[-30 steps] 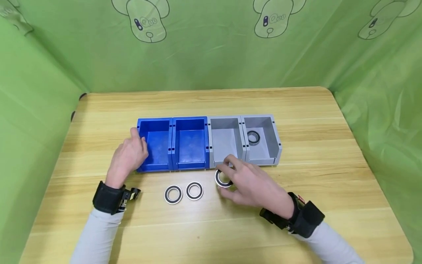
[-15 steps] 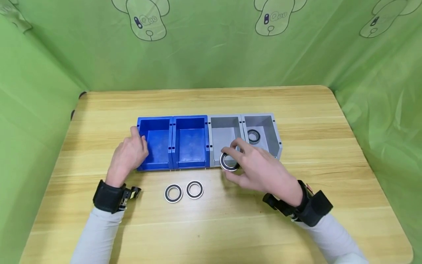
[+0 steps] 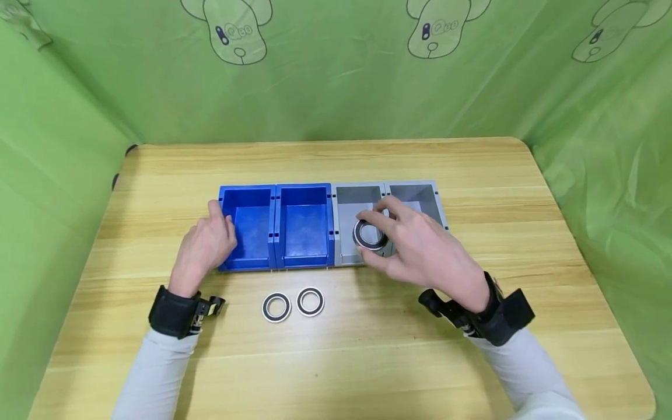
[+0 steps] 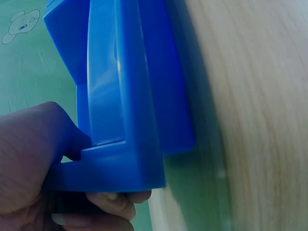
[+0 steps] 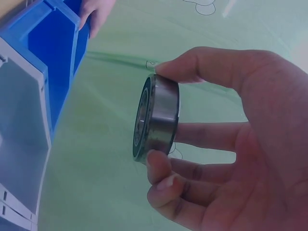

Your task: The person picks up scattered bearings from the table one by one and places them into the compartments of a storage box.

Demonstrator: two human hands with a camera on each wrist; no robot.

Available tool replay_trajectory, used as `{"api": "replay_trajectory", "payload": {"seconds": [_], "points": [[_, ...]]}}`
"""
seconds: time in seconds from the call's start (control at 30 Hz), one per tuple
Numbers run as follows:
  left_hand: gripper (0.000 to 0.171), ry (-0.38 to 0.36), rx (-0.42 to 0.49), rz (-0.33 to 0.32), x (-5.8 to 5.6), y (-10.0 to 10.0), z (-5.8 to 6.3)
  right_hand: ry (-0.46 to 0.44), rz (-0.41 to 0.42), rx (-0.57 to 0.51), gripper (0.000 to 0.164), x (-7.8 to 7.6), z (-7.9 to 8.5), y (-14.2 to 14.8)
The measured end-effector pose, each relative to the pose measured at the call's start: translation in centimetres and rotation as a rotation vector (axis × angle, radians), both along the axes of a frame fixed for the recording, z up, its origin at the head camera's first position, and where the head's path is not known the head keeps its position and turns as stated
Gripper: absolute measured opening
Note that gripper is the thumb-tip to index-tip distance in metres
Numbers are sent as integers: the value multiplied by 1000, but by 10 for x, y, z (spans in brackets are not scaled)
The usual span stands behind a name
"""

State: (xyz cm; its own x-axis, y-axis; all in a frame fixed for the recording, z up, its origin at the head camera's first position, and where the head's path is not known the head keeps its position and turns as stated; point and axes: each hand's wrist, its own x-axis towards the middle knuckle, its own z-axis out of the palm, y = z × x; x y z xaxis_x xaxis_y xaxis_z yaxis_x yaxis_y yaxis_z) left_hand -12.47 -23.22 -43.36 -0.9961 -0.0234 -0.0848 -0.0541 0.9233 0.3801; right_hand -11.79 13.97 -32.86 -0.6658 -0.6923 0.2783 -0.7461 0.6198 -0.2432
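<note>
My right hand (image 3: 420,248) pinches a ball bearing (image 3: 370,235) by its outer rim, above the left grey bin (image 3: 349,224). In the right wrist view the bearing (image 5: 161,118) shows its shiny steel edge, with the thumb on one side and fingertips on the other. My left hand (image 3: 206,242) grips the outer side wall of the leftmost blue bin (image 3: 251,233); the left wrist view shows thumb and fingers on either side of that blue wall (image 4: 110,168). Two more bearings, a left one (image 3: 276,307) and a right one (image 3: 310,301), lie flat on the table before the bins.
A second blue bin (image 3: 303,224) and a right grey bin (image 3: 415,191) complete the side-by-side row; my right hand covers part of the latter. The wooden table (image 3: 336,373) meets green cloth (image 3: 336,87) at the back and sides.
My right hand has lifted the bearing from the table in front of the bins and carried it forward over the left grey bin. The left hand has stayed in place.
</note>
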Motion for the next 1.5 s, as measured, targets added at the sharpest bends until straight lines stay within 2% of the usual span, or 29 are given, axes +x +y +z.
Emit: {"api": "replay_trajectory", "payload": {"seconds": [0.23, 0.7, 1.07, 1.5], "points": [[29, 1, -2, 3, -1, 0, -2, -20, -14, -18, 43, -10, 0, -5], [29, 17, 3, 6, -1, -2, -3, -181, -107, 31, 48, -31, -7, -12], [29, 4, 7, 14, -1, -1, -3, -222, -176, 48, 48, -44, -22, -19], [32, 2, -5, 19, 0, -1, -1, -336, -231, 80, 52, -62, -45, -26]]}}
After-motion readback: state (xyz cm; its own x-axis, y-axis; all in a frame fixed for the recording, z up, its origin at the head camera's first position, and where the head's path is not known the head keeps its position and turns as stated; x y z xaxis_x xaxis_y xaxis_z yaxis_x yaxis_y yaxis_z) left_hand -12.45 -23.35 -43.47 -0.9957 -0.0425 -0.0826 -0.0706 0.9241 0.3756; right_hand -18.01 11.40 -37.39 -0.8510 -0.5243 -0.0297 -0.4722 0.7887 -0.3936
